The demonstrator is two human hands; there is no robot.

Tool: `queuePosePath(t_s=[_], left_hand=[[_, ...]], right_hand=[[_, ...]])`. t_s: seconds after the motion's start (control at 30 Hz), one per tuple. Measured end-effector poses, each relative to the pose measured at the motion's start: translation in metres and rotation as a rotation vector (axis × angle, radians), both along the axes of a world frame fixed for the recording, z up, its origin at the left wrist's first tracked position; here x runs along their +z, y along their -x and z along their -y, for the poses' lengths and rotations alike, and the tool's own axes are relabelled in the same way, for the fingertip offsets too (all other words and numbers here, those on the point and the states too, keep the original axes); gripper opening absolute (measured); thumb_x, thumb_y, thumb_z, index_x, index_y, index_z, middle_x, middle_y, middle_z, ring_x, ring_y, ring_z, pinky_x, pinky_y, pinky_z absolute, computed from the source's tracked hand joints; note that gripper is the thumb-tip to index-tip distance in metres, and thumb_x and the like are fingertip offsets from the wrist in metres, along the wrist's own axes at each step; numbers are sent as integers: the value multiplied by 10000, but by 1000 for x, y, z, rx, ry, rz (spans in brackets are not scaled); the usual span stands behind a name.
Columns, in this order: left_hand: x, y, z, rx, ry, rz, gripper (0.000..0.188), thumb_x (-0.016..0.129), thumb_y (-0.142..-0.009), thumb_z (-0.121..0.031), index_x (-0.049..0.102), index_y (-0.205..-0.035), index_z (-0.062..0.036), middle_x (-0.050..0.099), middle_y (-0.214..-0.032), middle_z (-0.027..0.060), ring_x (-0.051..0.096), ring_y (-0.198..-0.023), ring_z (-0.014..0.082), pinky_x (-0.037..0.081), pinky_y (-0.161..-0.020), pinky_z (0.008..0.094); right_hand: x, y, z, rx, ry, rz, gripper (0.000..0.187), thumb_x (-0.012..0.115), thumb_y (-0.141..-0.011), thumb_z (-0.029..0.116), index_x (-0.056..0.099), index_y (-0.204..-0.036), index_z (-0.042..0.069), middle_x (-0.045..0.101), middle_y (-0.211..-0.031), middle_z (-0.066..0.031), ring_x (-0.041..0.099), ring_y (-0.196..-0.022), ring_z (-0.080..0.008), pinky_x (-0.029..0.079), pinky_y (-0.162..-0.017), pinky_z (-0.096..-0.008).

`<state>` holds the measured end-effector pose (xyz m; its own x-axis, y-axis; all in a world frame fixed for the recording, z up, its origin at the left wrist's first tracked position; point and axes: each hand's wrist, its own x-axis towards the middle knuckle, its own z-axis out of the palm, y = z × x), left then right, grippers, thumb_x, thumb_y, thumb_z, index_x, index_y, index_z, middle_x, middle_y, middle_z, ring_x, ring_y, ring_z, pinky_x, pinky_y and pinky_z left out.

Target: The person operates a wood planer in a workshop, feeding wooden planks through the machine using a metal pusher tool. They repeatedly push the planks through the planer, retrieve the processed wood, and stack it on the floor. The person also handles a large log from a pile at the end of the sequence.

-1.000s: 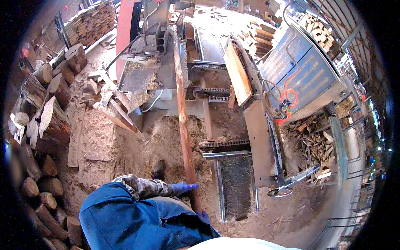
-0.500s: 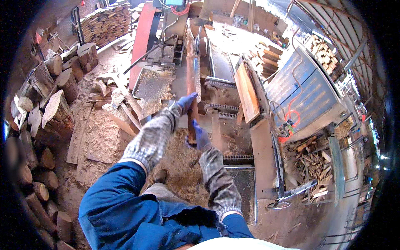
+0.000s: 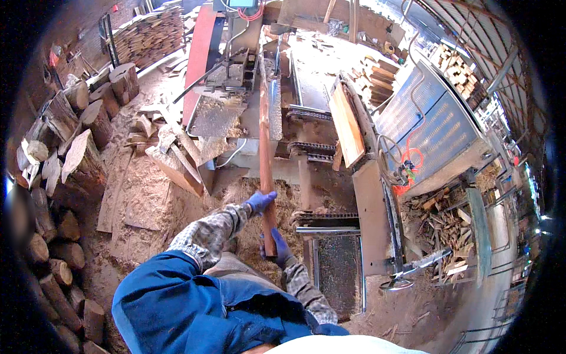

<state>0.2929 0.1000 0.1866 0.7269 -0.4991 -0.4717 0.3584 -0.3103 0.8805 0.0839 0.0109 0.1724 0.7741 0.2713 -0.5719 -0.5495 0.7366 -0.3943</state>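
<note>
A long, narrow piece of bark-covered wood [image 3: 265,153] runs from close to my body out to the sawdust-strewn machine. Its far end lies over the machine's metal table [image 3: 252,121]. Purple-blue gloves cover both hands. My left hand [image 3: 260,202] is closed round the wood from its left side, partway along the near half. At the near end, my right hand [image 3: 279,246] grips it from the right and partly underneath, so some of its fingers are hidden behind the wood.
Chain conveyor strips [image 3: 321,217] lie just right of the wood. Farther right stand an upright plank [image 3: 348,127] and a large metal cabinet [image 3: 427,112]. Cut logs [image 3: 85,159] are heaped at the left, with offcuts [image 3: 177,165] nearer the machine. Sawdust covers the ground.
Both hands have come back toward my body, drawing the wood with them. Its near end now sits lower and closer to me, and more of its length shows beyond my left hand.
</note>
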Motion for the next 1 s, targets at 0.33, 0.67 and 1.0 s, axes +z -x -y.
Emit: queuePosePath(t_s=[0.33,0.67,1.0], left_hand=[[33,137,3,-90,-186,147,790,677,-817,-637,646,-1072,111,703,-887,241,723,-871,325,570,-732,430],[90,42,-2,128,-18,170,800,723,-814,-629,583,-1170,74,693,-980,151,659,-808,220,546,-716,388],[70,30,-62,200,193,-89,631,711,-904,-532,534,-1249,-34,625,-985,71,591,-836,182,520,-746,348]], right_hand=[[-46,159,-6,-172,-73,-28,604,498,-990,619,630,-1208,71,696,-848,-117,651,-669,-278,558,-589,-407],[76,28,-39,-286,-134,46,555,584,-963,559,586,-1248,83,683,-937,-92,658,-800,-243,563,-683,-397],[21,-102,-67,-299,416,284,538,462,-1057,491,552,-1394,81,649,-1218,-28,617,-1091,-169,514,-939,-336]])
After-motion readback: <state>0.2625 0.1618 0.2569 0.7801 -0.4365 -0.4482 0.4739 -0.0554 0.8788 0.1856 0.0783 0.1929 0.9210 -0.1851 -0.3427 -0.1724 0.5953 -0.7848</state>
